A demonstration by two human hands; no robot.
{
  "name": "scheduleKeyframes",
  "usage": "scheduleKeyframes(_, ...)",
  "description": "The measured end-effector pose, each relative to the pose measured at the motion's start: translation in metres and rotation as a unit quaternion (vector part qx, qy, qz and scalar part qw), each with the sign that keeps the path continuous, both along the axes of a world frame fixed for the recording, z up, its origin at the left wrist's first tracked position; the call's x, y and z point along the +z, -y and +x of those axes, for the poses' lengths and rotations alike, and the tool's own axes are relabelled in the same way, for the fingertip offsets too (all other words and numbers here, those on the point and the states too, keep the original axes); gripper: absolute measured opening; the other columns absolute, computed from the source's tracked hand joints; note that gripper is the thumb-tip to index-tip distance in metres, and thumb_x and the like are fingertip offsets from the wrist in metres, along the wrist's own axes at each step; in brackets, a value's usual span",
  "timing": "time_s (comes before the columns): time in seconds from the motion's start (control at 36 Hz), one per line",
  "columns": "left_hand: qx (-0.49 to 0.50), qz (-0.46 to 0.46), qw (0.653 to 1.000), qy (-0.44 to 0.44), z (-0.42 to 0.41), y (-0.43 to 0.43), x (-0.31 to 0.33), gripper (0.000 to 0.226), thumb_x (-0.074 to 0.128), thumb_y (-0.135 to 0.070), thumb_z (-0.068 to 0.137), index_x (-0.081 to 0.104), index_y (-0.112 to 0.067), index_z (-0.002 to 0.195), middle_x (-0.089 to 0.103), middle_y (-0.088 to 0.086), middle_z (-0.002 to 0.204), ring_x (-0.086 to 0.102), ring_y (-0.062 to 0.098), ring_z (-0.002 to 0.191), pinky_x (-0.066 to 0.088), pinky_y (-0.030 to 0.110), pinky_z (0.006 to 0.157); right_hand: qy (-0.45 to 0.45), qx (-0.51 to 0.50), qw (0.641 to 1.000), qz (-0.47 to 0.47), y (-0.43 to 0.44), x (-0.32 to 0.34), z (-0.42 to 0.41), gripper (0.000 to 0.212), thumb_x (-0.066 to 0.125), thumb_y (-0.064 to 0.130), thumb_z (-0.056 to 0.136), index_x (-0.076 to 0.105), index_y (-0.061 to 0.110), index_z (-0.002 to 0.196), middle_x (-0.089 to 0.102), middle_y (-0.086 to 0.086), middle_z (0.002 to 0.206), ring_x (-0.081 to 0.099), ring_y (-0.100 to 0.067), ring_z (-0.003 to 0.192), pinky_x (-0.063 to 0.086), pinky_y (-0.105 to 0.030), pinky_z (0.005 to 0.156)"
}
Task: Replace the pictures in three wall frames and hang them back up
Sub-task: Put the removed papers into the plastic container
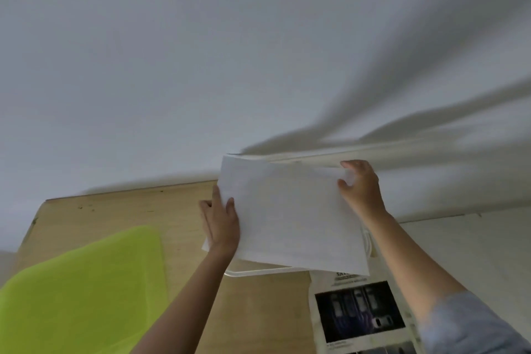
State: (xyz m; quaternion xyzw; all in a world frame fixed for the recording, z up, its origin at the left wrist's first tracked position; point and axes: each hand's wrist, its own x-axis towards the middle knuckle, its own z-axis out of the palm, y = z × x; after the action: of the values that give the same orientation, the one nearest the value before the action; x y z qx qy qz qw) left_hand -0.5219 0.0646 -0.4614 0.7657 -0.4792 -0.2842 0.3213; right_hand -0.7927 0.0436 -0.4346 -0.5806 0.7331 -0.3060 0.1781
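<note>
White paper sheet (290, 218) held over wooden table (129, 210): left hand (221, 224) pinches left edge, right hand (360, 185) grips top corner, probably keeping it flat, uncreased, for framing.

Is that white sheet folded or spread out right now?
Spread: the white sheet shows one open face, left hand and right hand gripping opposite ends.

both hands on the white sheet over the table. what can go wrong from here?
1. The right hand pinches only the top corner of the white sheet and the left hand grips its left edge; the unsupported middle may bend or crease.
2. The sheet covers most of what looks like the white frame below, so lining it up is likely blind.
3. The printed page lies partly under the sheet and might get dragged.
</note>
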Motion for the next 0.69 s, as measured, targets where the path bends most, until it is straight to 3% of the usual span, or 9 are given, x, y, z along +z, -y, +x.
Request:
scheduleKeyframes(0.06,0.007,0.004,1.000,0.003,-0.006,-0.004,-0.003,0.053,0.045,-0.022,0.096,0.027,-0.015,0.146,0.035,0.017,0.115,0.044,0.032,0.101,0.033,0.036,0.096,-0.014,0.003,1.000,-0.006,-0.005,-0.007,0.003,0.046,0.059,-0.008,0.076,0.054,-0.002,0.121,0.046,-0.022,0.127,0.045,-0.034,0.121,0.029,-0.022,0.099)
scheduleKeyframes(0.22,0.017,0.018,0.998,0.060,-0.019,-0.010,-0.007,0.057,0.048,-0.014,0.094,0.025,-0.014,0.146,0.035,0.017,0.114,0.039,0.029,0.100,0.030,0.034,0.095,-0.054,0.033,0.998,-0.020,-0.035,-0.022,0.017,0.054,0.056,-0.005,0.081,0.042,-0.001,0.133,0.032,-0.021,0.143,0.027,-0.033,0.136,0.026,-0.025,0.103)
scheduleKeyframes(0.36,-0.009,0.033,0.990,0.135,-0.032,-0.015,-0.011,0.057,0.051,-0.010,0.092,0.029,-0.013,0.144,0.033,0.016,0.129,0.033,0.032,0.118,0.030,0.042,0.100,-0.035,0.096,0.991,0.092,-0.056,-0.034,0.028,0.055,0.049,0.014,0.092,0.028,0.006,0.143,0.024,-0.011,0.151,0.020,-0.022,0.140,0.023,-0.026,0.110)
scheduleKeyframes(0.47,-0.130,0.011,0.972,0.198,-0.034,-0.021,-0.021,0.056,0.050,-0.016,0.093,0.029,-0.012,0.144,0.023,0.013,0.147,0.021,0.028,0.136,0.028,0.042,0.112,-0.081,0.143,0.973,0.165,-0.056,-0.042,0.031,0.059,0.042,0.032,0.096,0.017,0.013,0.147,0.012,-0.006,0.155,0.011,-0.021,0.143,0.015,-0.032,0.116)
scheduleKeyframes(0.58,-0.288,0.069,0.929,0.224,-0.028,-0.017,-0.032,0.057,0.038,-0.035,0.098,0.019,-0.017,0.148,0.007,0.007,0.157,0.002,0.021,0.145,0.003,0.037,0.118,-0.114,0.185,0.954,0.206,-0.043,-0.051,0.034,0.063,0.034,0.044,0.097,0.009,0.017,0.148,0.003,-0.005,0.157,0.004,-0.020,0.145,0.004,-0.032,0.117)
scheduleKeyframes(0.69,-0.311,0.131,0.906,0.255,-0.020,-0.014,-0.041,0.070,0.033,-0.054,0.094,0.007,-0.020,0.149,-0.009,0.009,0.157,-0.009,0.025,0.144,-0.002,0.038,0.117,-0.142,0.229,0.936,0.224,-0.027,-0.063,0.036,0.067,0.033,0.050,0.095,0.005,0.022,0.149,-0.006,-0.001,0.157,-0.008,-0.017,0.144,-0.006,-0.033,0.117)
